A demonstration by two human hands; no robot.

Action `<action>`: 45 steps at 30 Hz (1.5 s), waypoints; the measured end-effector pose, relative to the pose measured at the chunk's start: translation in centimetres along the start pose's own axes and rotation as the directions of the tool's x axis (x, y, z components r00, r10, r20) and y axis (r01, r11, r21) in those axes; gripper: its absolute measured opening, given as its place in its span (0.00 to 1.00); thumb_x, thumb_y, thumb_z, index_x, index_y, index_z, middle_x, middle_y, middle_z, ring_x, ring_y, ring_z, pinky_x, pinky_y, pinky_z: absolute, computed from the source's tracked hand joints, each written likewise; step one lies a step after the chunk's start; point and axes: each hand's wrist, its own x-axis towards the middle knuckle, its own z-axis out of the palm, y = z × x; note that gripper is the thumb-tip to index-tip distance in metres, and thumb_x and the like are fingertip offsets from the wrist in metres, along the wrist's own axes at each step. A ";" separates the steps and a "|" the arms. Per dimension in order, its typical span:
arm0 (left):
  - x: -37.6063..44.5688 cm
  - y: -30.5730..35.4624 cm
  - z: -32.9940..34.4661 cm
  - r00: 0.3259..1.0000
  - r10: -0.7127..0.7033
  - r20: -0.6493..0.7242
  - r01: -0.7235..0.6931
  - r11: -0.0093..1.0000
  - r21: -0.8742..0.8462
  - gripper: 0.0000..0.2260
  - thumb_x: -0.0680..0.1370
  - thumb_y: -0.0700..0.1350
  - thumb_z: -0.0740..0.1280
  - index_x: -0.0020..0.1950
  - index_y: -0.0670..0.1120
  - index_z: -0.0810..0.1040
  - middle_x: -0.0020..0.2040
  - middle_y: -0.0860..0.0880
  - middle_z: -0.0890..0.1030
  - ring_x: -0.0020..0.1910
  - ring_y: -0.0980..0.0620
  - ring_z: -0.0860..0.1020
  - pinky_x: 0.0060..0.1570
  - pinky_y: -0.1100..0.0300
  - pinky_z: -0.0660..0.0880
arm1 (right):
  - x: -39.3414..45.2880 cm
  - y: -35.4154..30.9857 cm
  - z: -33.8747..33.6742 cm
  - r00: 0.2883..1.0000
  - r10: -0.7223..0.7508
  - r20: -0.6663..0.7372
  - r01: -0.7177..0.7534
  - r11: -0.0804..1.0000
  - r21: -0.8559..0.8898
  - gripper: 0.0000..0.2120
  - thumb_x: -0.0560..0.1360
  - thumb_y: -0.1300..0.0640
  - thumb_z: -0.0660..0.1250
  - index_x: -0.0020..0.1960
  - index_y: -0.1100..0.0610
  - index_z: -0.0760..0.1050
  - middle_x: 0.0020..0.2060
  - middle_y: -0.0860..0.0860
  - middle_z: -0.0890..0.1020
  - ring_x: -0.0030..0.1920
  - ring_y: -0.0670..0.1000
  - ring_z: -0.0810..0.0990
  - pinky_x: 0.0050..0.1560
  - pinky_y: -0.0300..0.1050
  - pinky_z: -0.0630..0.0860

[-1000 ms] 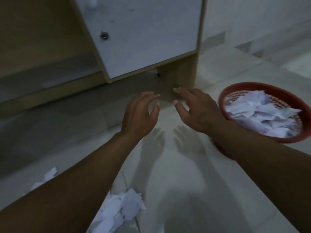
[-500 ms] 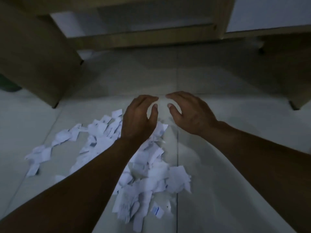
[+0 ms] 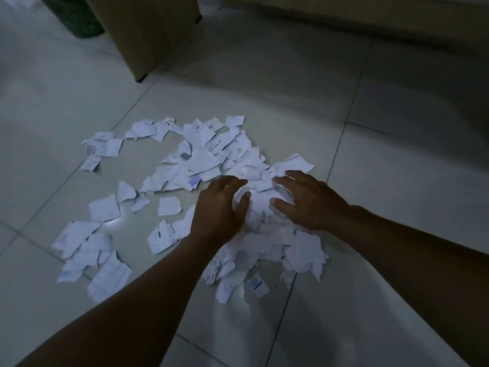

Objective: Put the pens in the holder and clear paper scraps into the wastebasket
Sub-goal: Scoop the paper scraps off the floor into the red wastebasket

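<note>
Since half a second ago both hands have come down from above the floor onto the paper scraps (image 3: 201, 160), and my view has swung to the left, so the heap now fills the middle; the scraps are white torn pieces, some with blue print, and they lie spread on the tiled floor (image 3: 397, 181), thick near the hands and more loose toward the left; the left hand (image 3: 219, 210) rests on the pile with the fingers bent a little and the thumb turned inward; the right hand (image 3: 307, 202) lies just beside it, fingers spread and nearly flat on the paper; between the two thumbs I see a small mound of scraps, but neither hand is closed around it; both forearms reach in from the bottom edge; behind the heap stands a wooden furniture leg (image 3: 150, 30), and left of it there is a dark green object (image 3: 79, 17) which I cannot identify
</note>
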 end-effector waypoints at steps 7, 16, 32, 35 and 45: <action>-6.3 -0.9 2.2 0.987 -0.113 0.118 0.100 0.989 0.105 0.24 0.80 0.63 0.55 0.71 0.54 0.73 0.75 0.48 0.70 0.75 0.47 0.65 0.72 0.40 0.62 | -3.4 -0.2 6.2 1.000 0.025 0.019 -0.024 0.999 -0.028 0.35 0.77 0.30 0.52 0.79 0.44 0.55 0.81 0.49 0.50 0.80 0.50 0.46 0.79 0.57 0.46; -11.0 -2.0 1.8 0.994 -0.104 0.039 0.101 0.992 0.073 0.29 0.81 0.63 0.55 0.79 0.52 0.61 0.81 0.44 0.56 0.80 0.46 0.55 0.76 0.43 0.55 | -9.4 0.2 10.5 0.941 -0.134 -0.310 0.113 0.990 -0.087 0.44 0.71 0.24 0.57 0.79 0.49 0.61 0.81 0.53 0.53 0.80 0.56 0.50 0.77 0.66 0.49; -10.4 -3.7 2.0 0.995 -0.084 0.049 0.081 0.995 0.063 0.47 0.70 0.77 0.55 0.81 0.51 0.55 0.81 0.43 0.53 0.80 0.44 0.50 0.76 0.36 0.47 | -4.8 -1.5 10.1 0.932 -0.300 -0.204 0.286 0.953 -0.097 0.58 0.60 0.18 0.62 0.80 0.47 0.53 0.80 0.56 0.50 0.81 0.56 0.46 0.75 0.70 0.47; -10.9 -4.7 2.4 0.982 -0.011 0.188 -0.021 0.986 0.166 0.51 0.67 0.80 0.55 0.82 0.53 0.51 0.82 0.43 0.48 0.81 0.44 0.45 0.74 0.31 0.44 | -3.8 -1.4 9.6 0.944 -0.321 -0.074 0.307 0.940 -0.151 0.59 0.59 0.15 0.56 0.81 0.44 0.45 0.80 0.57 0.42 0.80 0.56 0.40 0.76 0.70 0.43; -10.3 -4.7 2.0 0.991 0.087 0.106 -0.100 0.988 0.119 0.49 0.69 0.77 0.60 0.80 0.48 0.58 0.74 0.42 0.67 0.72 0.43 0.66 0.69 0.47 0.63 | -4.7 -0.6 10.2 0.880 -0.438 -0.182 0.416 0.897 -0.149 0.54 0.61 0.20 0.65 0.76 0.52 0.64 0.75 0.56 0.65 0.78 0.58 0.60 0.75 0.67 0.55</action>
